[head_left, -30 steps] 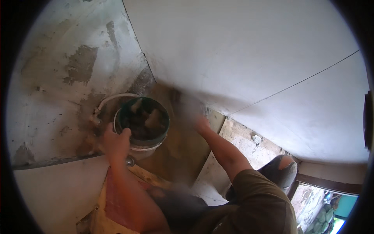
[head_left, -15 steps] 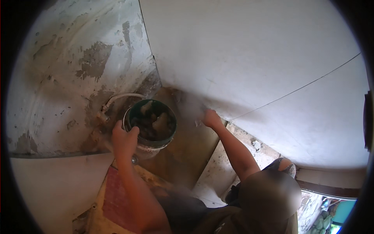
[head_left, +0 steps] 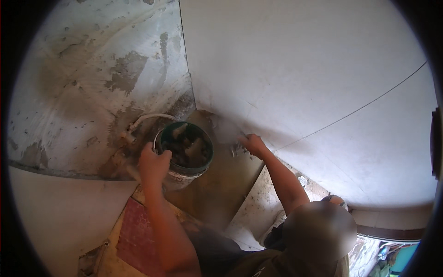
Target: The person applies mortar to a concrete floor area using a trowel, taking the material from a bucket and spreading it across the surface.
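With fingers closed over the near-left rim, my left hand [head_left: 156, 161] holds a bucket [head_left: 190, 173], pale outside and dark green inside, containing lumpy brownish material [head_left: 194, 151]. Right of the bucket, my right hand [head_left: 253, 145] is closed around the handle of a tool, possibly a trowel or scraper, near the foot of the right-hand white wall [head_left: 314, 74]. The tool's head [head_left: 227, 133] is too blurred to make out clearly. Both forearms come in from the lower part of the view.
A pale hose [head_left: 152, 117] runs from a fitting on the patchy left wall [head_left: 92, 69] behind the bucket. The brownish floor [head_left: 221, 189] lies below, with a red board [head_left: 132, 237] at lower left. An opening at lower right shows clutter [head_left: 387, 261].
My right hand has moved slightly farther up along the wall's base, toward the corner. My left hand stays on the bucket. The view has shifted, putting the corner lower and farther right.
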